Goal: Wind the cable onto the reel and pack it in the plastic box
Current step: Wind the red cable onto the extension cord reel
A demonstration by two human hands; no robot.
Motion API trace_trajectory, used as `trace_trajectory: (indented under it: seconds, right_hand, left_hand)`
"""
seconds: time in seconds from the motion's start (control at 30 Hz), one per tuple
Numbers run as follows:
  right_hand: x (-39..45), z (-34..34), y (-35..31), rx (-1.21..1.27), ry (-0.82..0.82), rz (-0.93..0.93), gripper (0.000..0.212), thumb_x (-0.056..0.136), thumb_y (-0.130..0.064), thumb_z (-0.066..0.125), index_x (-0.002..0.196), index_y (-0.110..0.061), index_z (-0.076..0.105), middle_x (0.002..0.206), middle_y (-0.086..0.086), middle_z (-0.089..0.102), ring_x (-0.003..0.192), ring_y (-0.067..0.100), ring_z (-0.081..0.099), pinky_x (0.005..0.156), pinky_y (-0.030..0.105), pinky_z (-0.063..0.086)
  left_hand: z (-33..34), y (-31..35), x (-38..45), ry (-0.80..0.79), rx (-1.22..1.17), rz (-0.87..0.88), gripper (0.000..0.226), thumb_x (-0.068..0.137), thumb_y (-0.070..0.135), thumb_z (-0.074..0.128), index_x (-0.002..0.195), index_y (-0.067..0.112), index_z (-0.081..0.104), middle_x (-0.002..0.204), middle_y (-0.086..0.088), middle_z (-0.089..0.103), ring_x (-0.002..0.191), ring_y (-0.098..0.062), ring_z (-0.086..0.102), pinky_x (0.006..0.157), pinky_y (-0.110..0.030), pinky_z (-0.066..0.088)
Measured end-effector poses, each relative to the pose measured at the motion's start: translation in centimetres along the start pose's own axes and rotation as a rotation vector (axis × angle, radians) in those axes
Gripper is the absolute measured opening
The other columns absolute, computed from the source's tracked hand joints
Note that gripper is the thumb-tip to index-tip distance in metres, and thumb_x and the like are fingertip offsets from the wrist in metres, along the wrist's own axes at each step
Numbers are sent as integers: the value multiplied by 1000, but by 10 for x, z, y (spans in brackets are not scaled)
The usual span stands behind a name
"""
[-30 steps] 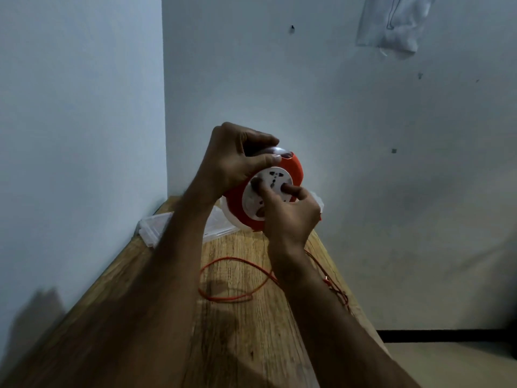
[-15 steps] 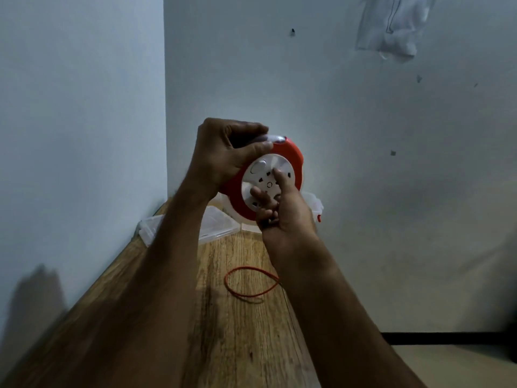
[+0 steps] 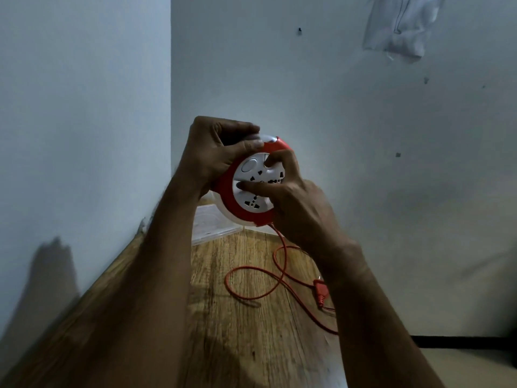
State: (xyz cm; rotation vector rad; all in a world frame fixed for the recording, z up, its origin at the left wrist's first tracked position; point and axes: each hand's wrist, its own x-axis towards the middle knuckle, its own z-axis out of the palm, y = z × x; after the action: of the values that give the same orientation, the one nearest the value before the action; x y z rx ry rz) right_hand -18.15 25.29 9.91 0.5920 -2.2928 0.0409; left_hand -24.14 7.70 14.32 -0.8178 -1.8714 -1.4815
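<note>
While raised above the wooden surface (image 3: 237, 331), reel (image 3: 246, 211) stands on edge, socket face toward camera, gripped at top rim by left hand (image 3: 215, 155); right hand (image 3: 293, 203) pinching its white hub. Cable (image 3: 251, 278) trailing down, looped, plug (image 3: 320, 292) lying flat. Plastic box (image 3: 207, 222) behind.

The left hand (image 3: 215, 155) is gripping the top edge of the red and white reel (image 3: 251, 186). The right hand (image 3: 293, 203) is pressing its fingers on the white socket face. The red cable (image 3: 277, 264) is hanging down and lying looped on the wooden desk (image 3: 246, 331), with its plug (image 3: 320, 292) beside the right wrist.
</note>
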Motion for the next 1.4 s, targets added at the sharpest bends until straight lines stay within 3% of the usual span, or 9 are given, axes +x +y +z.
trace_trajectory:
  seconds: [0.27,0.6,0.83,0.9,1.03,1.17,1.27,1.33,1.4]
  right_hand:
    - [-2,11,-1,-47,62,7,56,79,-24,85,131,-35,65,140,17,50,91,30,71,74,40,64]
    - [-9,38,-6,-76,237,4,52,84,-23,80,134,-28,64,142,25,52,92,34,72,72,40,63]
    - [-10,36,-12,-14,411,109,54,81,-29,79,131,-15,65,106,20,73,75,28,73,67,32,60]
    - [-8,33,-16,104,476,206,54,81,-34,78,128,-10,64,99,13,75,73,22,73,67,23,58]
    - [-1,31,-30,459,617,500,58,80,-43,82,123,-12,61,108,3,72,82,9,71,68,8,56]
    - [6,29,-43,990,617,926,54,78,-43,82,119,-18,56,111,-3,63,97,11,68,67,23,62]
    - [10,20,-47,1433,533,1234,50,79,-40,82,114,-14,58,104,7,72,84,15,73,57,24,59]
    - [12,8,-48,1793,458,1427,50,79,-37,83,112,-10,57,101,16,74,85,23,76,65,28,62]
    - [11,-2,-46,2104,443,1494,51,82,-32,81,118,-7,54,112,22,71,86,23,74,56,24,60]
  left_hand:
    - [2,-2,1,-22,54,-15,37,84,29,78,118,15,73,111,7,73,92,-3,72,81,-17,59]
    - [0,1,1,-53,96,13,40,83,33,77,119,14,72,113,5,73,95,-6,72,81,-17,59]
    - [8,5,0,-67,108,55,40,82,34,78,117,15,73,112,9,71,89,6,69,78,-9,55]
    - [12,6,-1,-55,89,64,40,82,33,79,116,14,74,113,5,74,90,5,71,79,-15,58]
    - [18,8,0,-49,70,108,41,82,33,79,117,12,74,112,1,75,92,-1,73,80,-20,60]
    - [21,10,2,-79,113,152,43,82,35,79,118,12,73,116,0,74,93,-2,72,82,-15,57]
    - [21,9,2,-100,105,167,43,82,34,79,118,11,73,115,0,74,90,2,71,80,-13,56]
    - [24,7,2,-112,95,165,42,82,32,79,118,11,72,114,0,74,88,6,70,78,-13,56]
    - [26,6,2,-120,84,162,42,82,31,80,118,10,72,114,-1,74,89,8,70,76,-13,57]
